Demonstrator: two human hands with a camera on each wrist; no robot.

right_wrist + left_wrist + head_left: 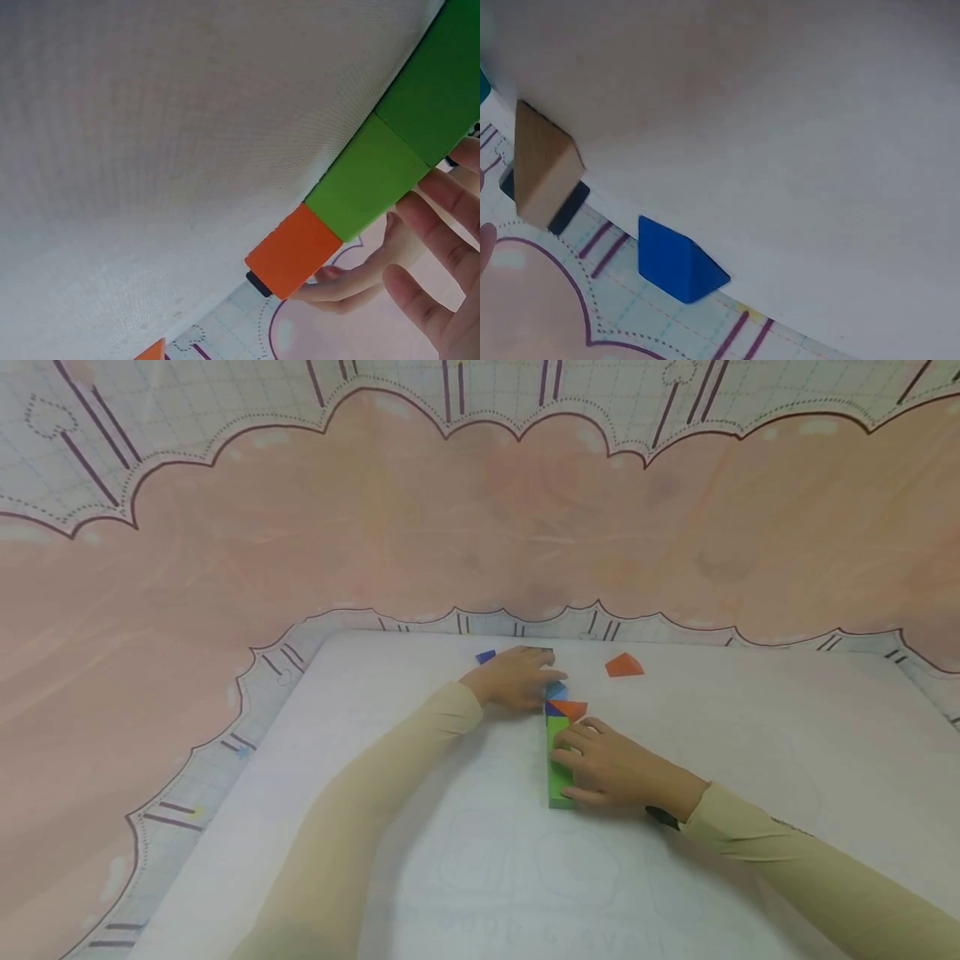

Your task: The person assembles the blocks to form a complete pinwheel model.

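Observation:
A row of blocks runs away from me: green blocks point(558, 781) in front, then an orange triangular block point(572, 708) beside a dark blue piece point(552, 710), then a light blue one point(557, 691). My right hand point(611, 766) touches the side of the green blocks with spread fingers; the right wrist view shows a light green block point(367, 176) and a darker green block point(442, 82). At the row's far end, my left hand point(517, 678) lies beside the light blue piece, its fingers extended and partly hiding the blocks there.
A loose orange block point(624, 666) lies at the back right. Near the far table edge are a blue triangular block point(679, 259) and a wood-coloured triangular block point(547, 169) with a dark piece point(570, 208) beside it. The white tabletop point(465, 810) borders a patterned pink cloth point(450, 527).

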